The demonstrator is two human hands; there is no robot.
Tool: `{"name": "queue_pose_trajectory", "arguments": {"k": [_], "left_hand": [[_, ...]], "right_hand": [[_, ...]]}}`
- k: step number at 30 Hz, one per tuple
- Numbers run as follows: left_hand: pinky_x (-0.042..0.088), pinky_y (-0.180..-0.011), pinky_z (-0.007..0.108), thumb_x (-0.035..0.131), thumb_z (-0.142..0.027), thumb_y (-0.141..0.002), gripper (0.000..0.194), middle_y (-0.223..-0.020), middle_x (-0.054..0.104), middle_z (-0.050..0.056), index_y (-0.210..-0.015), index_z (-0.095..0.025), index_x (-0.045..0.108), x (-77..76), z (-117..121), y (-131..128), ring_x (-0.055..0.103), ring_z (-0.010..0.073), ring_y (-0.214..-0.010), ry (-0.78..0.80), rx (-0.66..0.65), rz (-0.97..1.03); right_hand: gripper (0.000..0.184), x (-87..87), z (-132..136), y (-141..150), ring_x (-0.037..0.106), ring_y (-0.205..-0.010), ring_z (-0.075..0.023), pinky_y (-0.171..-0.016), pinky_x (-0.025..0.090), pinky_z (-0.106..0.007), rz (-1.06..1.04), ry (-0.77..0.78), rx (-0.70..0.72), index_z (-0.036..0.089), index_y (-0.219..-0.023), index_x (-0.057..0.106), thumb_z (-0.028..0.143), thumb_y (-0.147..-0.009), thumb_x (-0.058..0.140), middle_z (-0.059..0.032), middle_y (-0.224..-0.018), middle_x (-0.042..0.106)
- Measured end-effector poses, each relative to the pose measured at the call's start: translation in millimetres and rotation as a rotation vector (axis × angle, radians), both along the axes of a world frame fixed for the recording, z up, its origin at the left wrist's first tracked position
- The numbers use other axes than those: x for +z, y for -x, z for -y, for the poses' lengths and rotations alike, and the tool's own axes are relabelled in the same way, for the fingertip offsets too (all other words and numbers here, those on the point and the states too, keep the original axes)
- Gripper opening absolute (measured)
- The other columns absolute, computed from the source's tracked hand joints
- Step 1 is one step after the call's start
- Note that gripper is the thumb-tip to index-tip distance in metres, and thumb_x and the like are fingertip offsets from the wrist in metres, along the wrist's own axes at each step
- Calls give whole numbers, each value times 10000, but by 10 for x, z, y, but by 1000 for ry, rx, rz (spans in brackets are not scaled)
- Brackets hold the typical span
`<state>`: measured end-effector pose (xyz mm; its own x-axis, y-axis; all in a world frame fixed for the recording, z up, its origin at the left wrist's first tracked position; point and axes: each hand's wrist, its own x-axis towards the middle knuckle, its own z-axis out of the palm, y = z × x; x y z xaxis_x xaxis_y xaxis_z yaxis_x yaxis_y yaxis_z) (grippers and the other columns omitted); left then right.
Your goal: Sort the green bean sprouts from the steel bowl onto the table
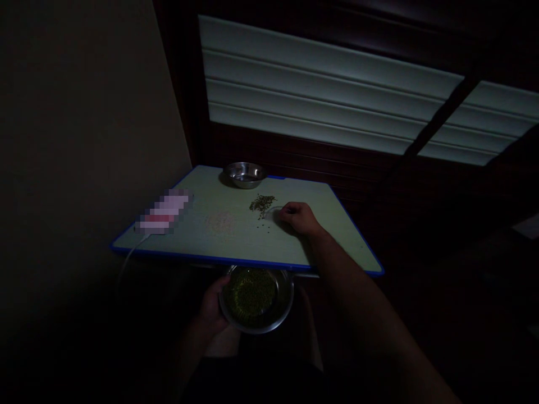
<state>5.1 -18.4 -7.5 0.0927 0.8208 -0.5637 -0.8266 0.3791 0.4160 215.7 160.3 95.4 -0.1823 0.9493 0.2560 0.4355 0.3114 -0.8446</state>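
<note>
My left hand (214,306) grips the left rim of a metal bowl (285,314) below the table's front edge. Green beans (250,292), small and round like mung beans, fill much of its bottom. Over the table, my right hand (300,217) is closed, its fingers pinching a thin see-through piece (273,213) whose exact kind is too dim to tell. The tip of that piece lies beside a small heap of beans (261,203) on the tabletop, with a few loose beans in front of it.
A second metal bowl (245,175) stands at the back of the pale, blue-edged table (337,235). Pale grains (221,223) are scattered left of the heap. A blurred-out phone-like item (164,212) with a white cable (133,247) lies at the left. Wall and shuttered panels stand behind.
</note>
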Motion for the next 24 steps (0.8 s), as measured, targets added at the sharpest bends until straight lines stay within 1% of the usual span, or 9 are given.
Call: {"name": "queue_pose_trajectory", "arguments": {"k": [5,9,12,16,20,24], "left_hand": [[563,-730,361,514,-190,-842,223,-757,772,108,-798,-113,719,59,3,-16,725,235,-729,53,-1,-24],[556,-776,376,520,-201,-834,219,-772,775,106,-816,-118,722,68,11,-18,725,237,-751,42,-6,-39],[541,-831,401,520,-214,-829,225,-791,776,114,-826,-119,724,64,11,-17,724,247,-778,44,-27,-29],[526,-864,408,530,-206,-818,215,-789,774,113,-844,-116,723,44,2,-11,722,248,-780,23,-17,-15],[523,-871,422,559,-198,-796,216,-781,772,106,-912,-118,722,-5,-6,3,722,258,-784,16,-13,-12],[531,-859,420,555,-202,-801,206,-818,775,116,-897,-119,718,-21,-6,7,723,263,-810,17,-19,-29]], "right_hand": [[168,22,8,-1,468,-572,-111,-569,378,-250,19,-44,-29,160,-625,613,328,-616,598,8,-583,560],[217,11,8,1,471,-581,-110,-571,379,-247,-16,-43,41,155,-654,622,371,-635,607,6,-607,571],[231,-5,7,0,458,-571,-107,-556,368,-248,-33,-15,75,156,-667,625,386,-637,624,5,-611,568],[235,-10,7,0,444,-555,-105,-549,362,-256,-61,18,70,160,-655,620,393,-629,644,6,-600,557],[237,-22,-9,4,473,-587,-113,-577,383,-258,-65,-10,71,161,-670,633,395,-634,644,-1,-624,583],[234,-24,-10,8,493,-615,-119,-594,394,-257,-48,-24,79,160,-685,641,390,-638,645,-7,-652,605]]}}
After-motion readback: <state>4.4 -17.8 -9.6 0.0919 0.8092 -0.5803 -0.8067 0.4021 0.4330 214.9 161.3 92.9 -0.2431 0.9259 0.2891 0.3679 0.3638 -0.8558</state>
